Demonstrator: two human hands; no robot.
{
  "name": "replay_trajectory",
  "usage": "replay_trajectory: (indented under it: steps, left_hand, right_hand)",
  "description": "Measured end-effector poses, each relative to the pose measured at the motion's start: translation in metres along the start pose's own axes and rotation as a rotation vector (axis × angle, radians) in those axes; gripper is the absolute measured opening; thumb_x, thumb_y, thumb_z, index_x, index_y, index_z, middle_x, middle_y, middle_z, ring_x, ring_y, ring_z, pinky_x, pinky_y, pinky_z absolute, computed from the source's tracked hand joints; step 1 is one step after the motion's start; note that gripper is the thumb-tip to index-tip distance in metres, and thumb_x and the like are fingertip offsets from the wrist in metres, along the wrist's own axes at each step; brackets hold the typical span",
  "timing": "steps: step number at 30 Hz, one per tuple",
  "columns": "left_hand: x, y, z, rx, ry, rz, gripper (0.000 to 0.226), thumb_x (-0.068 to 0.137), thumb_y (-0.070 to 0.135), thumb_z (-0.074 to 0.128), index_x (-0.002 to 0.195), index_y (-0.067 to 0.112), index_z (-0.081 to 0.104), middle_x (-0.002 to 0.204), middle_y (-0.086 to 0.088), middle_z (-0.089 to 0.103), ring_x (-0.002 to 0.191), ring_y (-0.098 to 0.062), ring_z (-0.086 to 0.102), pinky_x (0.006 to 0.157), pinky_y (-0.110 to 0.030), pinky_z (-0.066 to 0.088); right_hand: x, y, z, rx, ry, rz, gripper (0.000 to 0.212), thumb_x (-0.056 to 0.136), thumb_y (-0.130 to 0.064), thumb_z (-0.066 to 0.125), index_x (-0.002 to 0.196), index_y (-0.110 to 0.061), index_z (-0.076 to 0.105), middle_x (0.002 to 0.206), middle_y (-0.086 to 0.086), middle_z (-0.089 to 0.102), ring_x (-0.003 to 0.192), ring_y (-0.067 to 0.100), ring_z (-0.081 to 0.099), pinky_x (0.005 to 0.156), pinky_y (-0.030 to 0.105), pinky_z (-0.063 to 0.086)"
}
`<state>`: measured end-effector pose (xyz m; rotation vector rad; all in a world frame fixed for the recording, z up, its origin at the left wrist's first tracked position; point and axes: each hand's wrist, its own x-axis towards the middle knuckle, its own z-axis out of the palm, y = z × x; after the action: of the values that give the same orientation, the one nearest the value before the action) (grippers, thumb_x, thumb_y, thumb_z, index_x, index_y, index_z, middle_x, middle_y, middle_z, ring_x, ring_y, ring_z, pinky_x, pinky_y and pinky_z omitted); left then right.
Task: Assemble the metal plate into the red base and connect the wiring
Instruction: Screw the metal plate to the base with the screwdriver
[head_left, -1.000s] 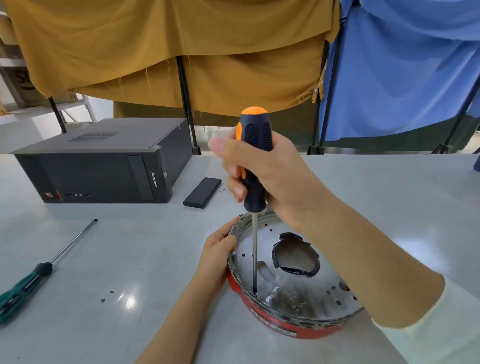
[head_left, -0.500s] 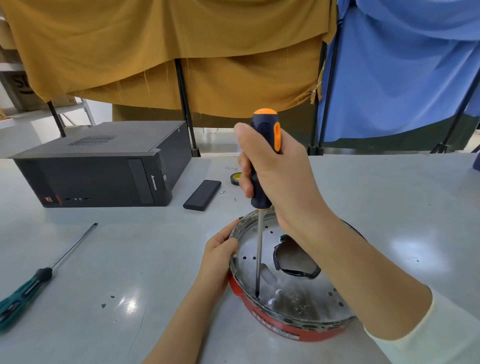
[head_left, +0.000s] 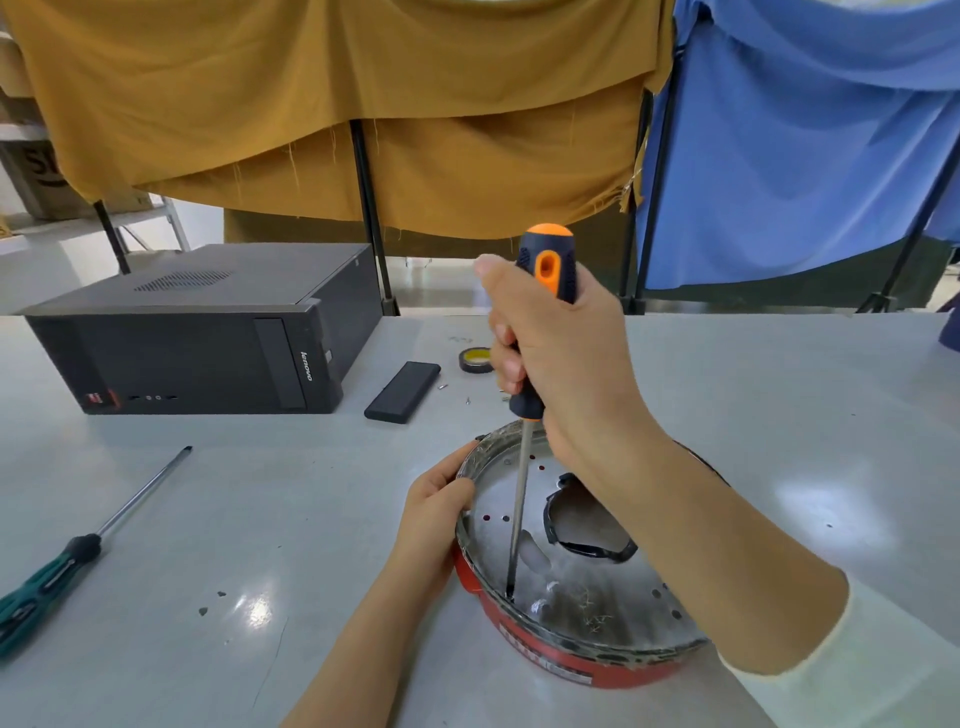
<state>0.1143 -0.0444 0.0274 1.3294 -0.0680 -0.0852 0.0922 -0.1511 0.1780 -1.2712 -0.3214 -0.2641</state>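
Note:
A round metal plate (head_left: 587, 608) with small holes and a large central cut-out sits inside the red base (head_left: 524, 647) on the table. My right hand (head_left: 566, 358) grips a black-and-orange screwdriver (head_left: 543, 291) upright; its shaft runs down to the plate near the front-left rim. My left hand (head_left: 434, 512) holds the left edge of the base, thumb over the rim. No wiring is visible.
A black computer case (head_left: 208, 338) lies at the back left. A flat black bar (head_left: 402, 384) and a tape roll (head_left: 475, 359) lie behind the base, with small screws nearby. A green-handled screwdriver (head_left: 67, 561) lies at the left. Yellow and blue cloths hang behind the table.
My right hand has turned round the screwdriver handle, so the orange inset now faces me. The tip stays at the same spot on the plate. My left hand keeps its hold.

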Motion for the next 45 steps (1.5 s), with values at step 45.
replay_trajectory:
  steps: [45]
  left_hand:
    - [0.005, -0.001, -0.003, 0.023, 0.018, -0.075, 0.057, 0.082, -0.017, 0.038, 0.106, 0.017, 0.076, 0.096, -0.023, 0.071, 0.085, -0.034, 0.055, 0.080, -0.045, 0.043]
  right_hand:
    - [0.014, -0.016, -0.018, 0.222, -0.835, 0.207, 0.012, 0.082, -0.020, 0.054, 0.073, -0.015, 0.048, 0.059, -0.002, 0.051, 0.041, 0.012, 0.046, 0.046, 0.020, 0.038]
